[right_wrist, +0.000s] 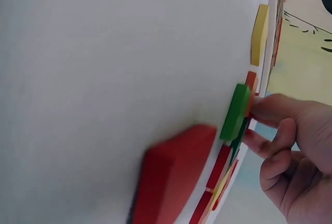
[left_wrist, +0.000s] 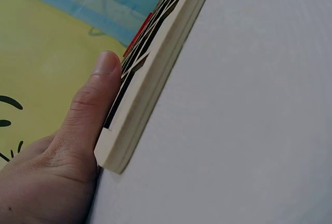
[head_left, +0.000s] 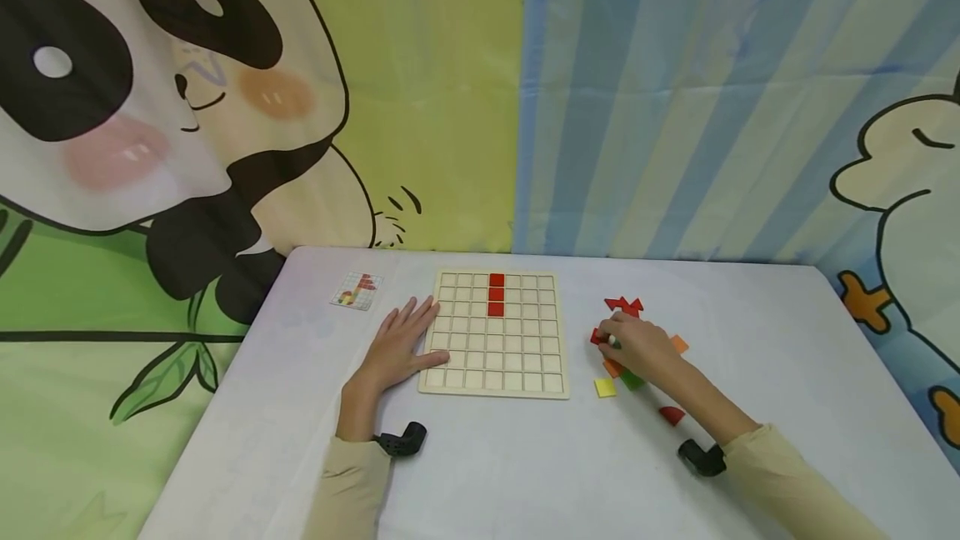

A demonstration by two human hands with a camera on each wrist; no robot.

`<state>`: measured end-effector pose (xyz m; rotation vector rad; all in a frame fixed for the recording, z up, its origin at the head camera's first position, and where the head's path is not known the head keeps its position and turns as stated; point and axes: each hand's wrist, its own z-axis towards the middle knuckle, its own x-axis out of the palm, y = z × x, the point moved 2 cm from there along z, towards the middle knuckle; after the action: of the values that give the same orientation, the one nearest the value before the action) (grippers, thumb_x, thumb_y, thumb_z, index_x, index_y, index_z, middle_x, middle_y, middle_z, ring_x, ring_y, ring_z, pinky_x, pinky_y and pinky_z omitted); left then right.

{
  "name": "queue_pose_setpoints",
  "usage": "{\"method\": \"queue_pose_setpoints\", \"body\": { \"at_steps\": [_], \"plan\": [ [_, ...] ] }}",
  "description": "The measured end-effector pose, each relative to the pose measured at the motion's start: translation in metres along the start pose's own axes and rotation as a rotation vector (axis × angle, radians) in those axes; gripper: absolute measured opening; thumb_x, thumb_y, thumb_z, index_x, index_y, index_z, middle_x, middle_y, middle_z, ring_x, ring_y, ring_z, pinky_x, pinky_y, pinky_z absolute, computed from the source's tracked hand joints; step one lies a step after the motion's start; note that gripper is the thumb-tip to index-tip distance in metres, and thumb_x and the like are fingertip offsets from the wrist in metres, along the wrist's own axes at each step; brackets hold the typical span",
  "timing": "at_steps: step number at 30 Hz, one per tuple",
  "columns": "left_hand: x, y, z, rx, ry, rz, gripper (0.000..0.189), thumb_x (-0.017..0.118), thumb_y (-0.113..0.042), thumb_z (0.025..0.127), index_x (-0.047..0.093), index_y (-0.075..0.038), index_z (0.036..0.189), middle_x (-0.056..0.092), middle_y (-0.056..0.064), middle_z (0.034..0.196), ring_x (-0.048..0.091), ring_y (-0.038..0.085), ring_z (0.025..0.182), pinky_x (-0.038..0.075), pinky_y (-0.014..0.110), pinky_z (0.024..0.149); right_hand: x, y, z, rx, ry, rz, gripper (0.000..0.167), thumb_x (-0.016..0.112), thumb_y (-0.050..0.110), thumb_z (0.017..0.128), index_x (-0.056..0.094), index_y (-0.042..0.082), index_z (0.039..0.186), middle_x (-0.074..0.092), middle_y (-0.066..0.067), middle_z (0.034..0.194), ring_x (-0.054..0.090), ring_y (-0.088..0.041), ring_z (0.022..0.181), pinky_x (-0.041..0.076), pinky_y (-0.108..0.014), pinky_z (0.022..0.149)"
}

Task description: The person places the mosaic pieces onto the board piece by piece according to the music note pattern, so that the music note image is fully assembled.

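Observation:
My left hand [head_left: 401,342] rests with spread, straight fingers over the left edge of a pale wooden grid board [head_left: 528,348]; its thumb [left_wrist: 88,97] lies on the rim. A column of red squares [head_left: 497,294] sits in the board's upper middle. To the right, my right hand [head_left: 641,347] reaches down into a loose group of coloured pieces. Its thumb and forefinger are bent close to a small red piece [head_left: 596,336]. In the right wrist view, a green piece [right_wrist: 236,111] stands beside these fingertips; whether they grip anything is hidden.
A small pattern card [head_left: 357,291] lies left of the board. Red triangles [head_left: 624,305], an orange piece [head_left: 678,343], a yellow square [head_left: 604,387] and a rounded red piece [head_left: 672,415] surround the right hand. The white table [head_left: 495,473] meets a printed curtain behind.

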<state>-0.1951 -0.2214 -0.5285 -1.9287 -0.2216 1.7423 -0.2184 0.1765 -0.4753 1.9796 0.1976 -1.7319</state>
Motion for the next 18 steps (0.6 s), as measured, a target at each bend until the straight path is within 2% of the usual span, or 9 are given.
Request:
{"method": "queue_pose_setpoints", "body": {
  "at_steps": [4,7,10,14,18],
  "plan": [
    [0.000,0.000,-0.001,0.000,0.001,0.002,0.098,0.072,-0.059,0.089,0.029,-0.014,0.165,0.021,0.003,0.174,0.010,0.031,0.162,0.005,0.055,0.131,-0.005,-0.001,0.003,-0.034,-0.057,0.048,0.026,0.080,0.016,0.090,0.078,0.008,0.114,0.072,-0.012,0.110,0.067,-0.022,0.084,0.054,-0.029,0.059],
    [-0.001,0.001,-0.003,-0.003,-0.002,-0.001,0.098,0.073,-0.058,0.089,0.030,-0.013,0.164,0.021,0.005,0.173,0.010,0.032,0.162,0.006,0.056,0.131,-0.011,0.006,0.009,-0.106,-0.128,0.101,0.026,0.080,0.014,0.090,0.078,0.007,0.115,0.073,-0.013,0.111,0.069,-0.026,0.086,0.054,-0.029,0.058],
    [-0.002,0.001,-0.004,-0.003,-0.013,-0.002,0.098,0.074,-0.057,0.088,0.030,-0.013,0.164,0.023,0.005,0.173,0.011,0.033,0.162,0.006,0.056,0.130,-0.015,0.019,0.021,-0.211,-0.182,0.099,0.026,0.080,0.011,0.090,0.079,0.006,0.115,0.071,-0.012,0.107,0.066,-0.020,0.075,0.050,-0.025,0.055],
    [-0.002,0.000,-0.002,0.011,-0.009,0.009,0.097,0.073,-0.058,0.089,0.030,-0.012,0.164,0.023,0.006,0.173,0.012,0.034,0.162,0.007,0.057,0.130,-0.017,0.041,0.044,-0.298,-0.193,0.067,0.027,0.081,0.010,0.089,0.080,0.008,0.116,0.070,-0.010,0.106,0.056,-0.011,0.064,0.042,-0.019,0.051],
    [-0.002,-0.001,0.000,0.010,0.006,-0.001,0.098,0.073,-0.058,0.090,0.029,-0.013,0.164,0.021,0.005,0.173,0.010,0.033,0.162,0.005,0.056,0.131,-0.015,0.061,0.072,-0.319,-0.151,0.049,0.029,0.079,0.013,0.091,0.079,0.009,0.120,0.070,-0.010,0.110,0.062,-0.015,0.071,0.046,-0.021,0.055]
  ]
}}
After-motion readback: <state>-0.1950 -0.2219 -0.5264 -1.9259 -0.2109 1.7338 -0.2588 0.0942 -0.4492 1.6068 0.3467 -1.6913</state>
